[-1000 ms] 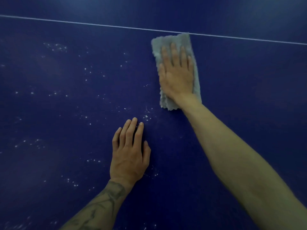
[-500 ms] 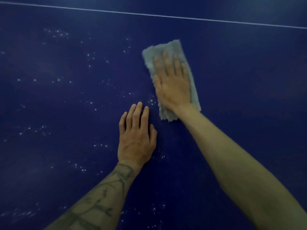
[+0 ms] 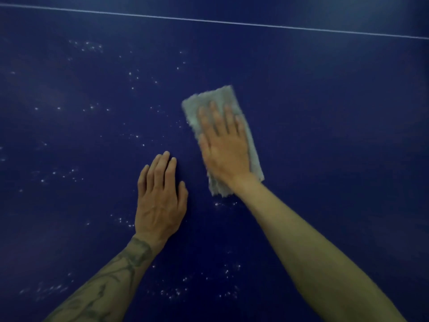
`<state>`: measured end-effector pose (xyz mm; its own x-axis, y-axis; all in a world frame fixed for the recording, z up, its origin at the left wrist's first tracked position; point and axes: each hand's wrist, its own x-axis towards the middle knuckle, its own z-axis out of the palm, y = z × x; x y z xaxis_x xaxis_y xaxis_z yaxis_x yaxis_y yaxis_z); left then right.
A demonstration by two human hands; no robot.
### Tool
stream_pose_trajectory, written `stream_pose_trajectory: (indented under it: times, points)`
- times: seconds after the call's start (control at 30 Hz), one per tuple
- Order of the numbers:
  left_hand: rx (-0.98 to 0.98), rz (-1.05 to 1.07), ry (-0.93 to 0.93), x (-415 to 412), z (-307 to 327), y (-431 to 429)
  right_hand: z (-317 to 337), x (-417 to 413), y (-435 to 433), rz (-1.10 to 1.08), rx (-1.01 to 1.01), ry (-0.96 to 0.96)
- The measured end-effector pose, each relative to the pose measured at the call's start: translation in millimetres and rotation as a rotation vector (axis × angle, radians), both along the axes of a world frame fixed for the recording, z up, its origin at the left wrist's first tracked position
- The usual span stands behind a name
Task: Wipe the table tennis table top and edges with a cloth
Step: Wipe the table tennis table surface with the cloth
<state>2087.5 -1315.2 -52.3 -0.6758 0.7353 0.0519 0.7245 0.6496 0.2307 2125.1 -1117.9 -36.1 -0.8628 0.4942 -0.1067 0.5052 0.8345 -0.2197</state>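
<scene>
The right hand (image 3: pixel 224 147) presses flat, fingers straight, on the soft, light cloth (image 3: pixel 253 149), best held by palm pressure, while the left hand (image 3: pixel 160 201) rests open on the worktop (image 3: pixel 336 135).

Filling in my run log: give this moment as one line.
step: wiping top | right hand: flat on cloth | left hand: flat on table | specks: left of cloth

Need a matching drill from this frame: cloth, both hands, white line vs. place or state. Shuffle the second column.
1 cloth
2 left hand
3 right hand
4 white line

A flat on the bare table top
B runs across the far side
C grey, under a palm
D pressing on the cloth

Pairs: 1-C, 2-A, 3-D, 4-B
</scene>
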Motion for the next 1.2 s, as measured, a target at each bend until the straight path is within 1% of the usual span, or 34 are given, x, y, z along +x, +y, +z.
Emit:
stream_pose_trajectory:
  times: [0.03,0.07,0.1,0.17,0.27,0.33,0.37,0.43,0.5,0.53,0.57,0.6,0.67,0.77,0.83,0.87,0.9,1.0,1.03,1.07,1.1,1.2]
  points:
    - [0.001,0.0,0.004,0,-1,0,-2,12,-9,0.094,0.004,0.0]
    - [0.002,0.008,-0.002,0,-1,1,-3,25,-12,0.139,0.0,-0.005]
    - [0.002,0.014,-0.014,0,-1,0,-4,38,-7,0.124,-0.013,-0.016]
    - [0.004,0.019,-0.037,0,-1,0,-2,48,17,-0.039,-0.01,-0.038]
    - [-0.01,0.016,-0.049,-2,-1,0,0,21,47,-0.3,0.0,-0.053]
    - [-0.012,0.015,-0.045,-1,0,1,-1,-8,40,-0.353,-0.001,-0.03]
    - [-0.013,0.015,-0.04,-2,1,1,-2,-18,30,-0.32,0.0,-0.023]
    - [-0.009,0.013,-0.033,-2,1,1,-4,-20,-1,-0.144,0.007,-0.002]
    - [-0.007,0.004,-0.022,-3,1,1,-6,5,-28,0.087,0.012,0.012]
    - [-0.008,0.003,-0.019,-3,1,0,-8,22,-33,0.156,0.014,0.015]
    - [-0.007,0.003,-0.022,-3,1,0,-8,41,-32,0.173,0.015,0.008]
    - [-0.006,0.006,-0.031,-3,1,1,-7,57,-24,0.138,0.015,-0.005]
    - [-0.007,0.011,-0.042,-3,0,1,-5,71,3,-0.023,0.026,-0.046]
    - [-0.006,0.009,-0.044,-3,-1,1,-3,46,34,-0.309,0.021,-0.066]
    - [-0.009,0.007,-0.04,-3,-1,1,-5,18,29,-0.408,0.015,-0.048]
    - [-0.011,0.01,-0.036,-3,-1,1,-7,9,18,-0.395,0.01,-0.038]
    - [-0.011,0.011,-0.031,-3,-1,1,-8,6,2,-0.335,0.008,-0.022]
    - [-0.004,-0.001,-0.018,-3,-1,1,-9,42,-47,0.004,0.007,0.005]
    - [-0.004,0.001,-0.018,-3,-1,1,-10,62,-55,0.075,0.007,-0.003]
    - [-0.004,0.003,-0.024,-3,0,1,-9,82,-55,0.091,0.005,-0.023]
    - [-0.005,0.005,-0.032,-3,1,1,-7,97,-49,0.053,0.002,-0.045]
    - [-0.013,0.004,-0.044,-3,1,2,-2,102,-18,-0.216,0.005,-0.098]
